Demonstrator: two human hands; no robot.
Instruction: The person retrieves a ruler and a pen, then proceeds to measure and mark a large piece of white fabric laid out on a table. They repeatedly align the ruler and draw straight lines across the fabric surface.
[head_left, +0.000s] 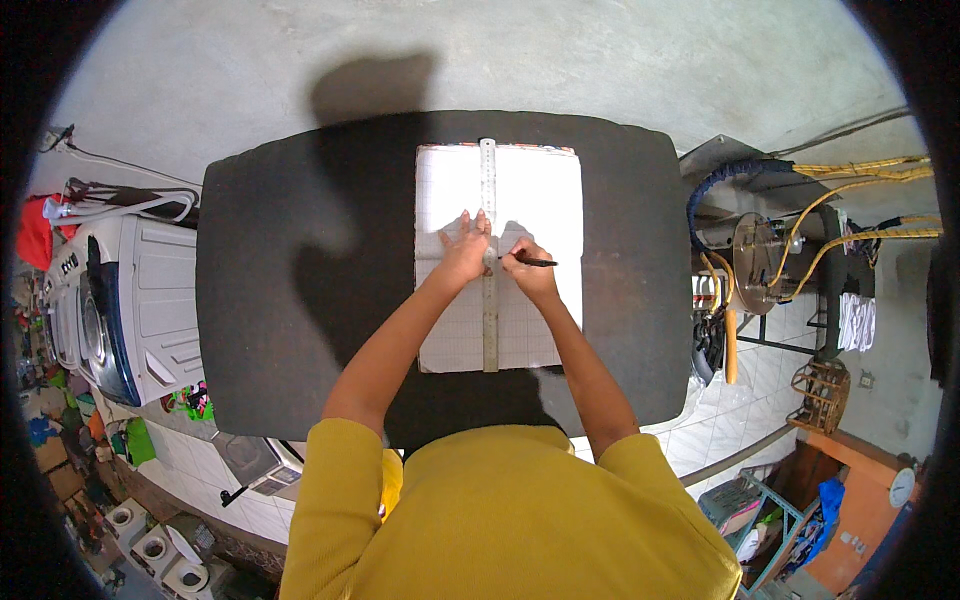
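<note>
A large notebook [540,330] with ruled pages lies spread on the dark table, its far part brightly lit. Along its length runs a metal ruler [490,330], reaching slightly past the far edge of the pages. My left hand [464,250] presses flat on the ruler and the page, fingers spread and pointing away from me. Just right of the ruler, my right hand [530,270] is closed around a black pen [540,263]. The pen's tip is close to the ruler's right edge; whether it touches the paper I cannot tell.
The dark table [630,270] stands against a grey wall [600,60]. A white washing machine [150,300] is at its left. To the right are yellow cables [830,250] and a round metal disc [757,262]. An orange cabinet [850,500] stands at the lower right.
</note>
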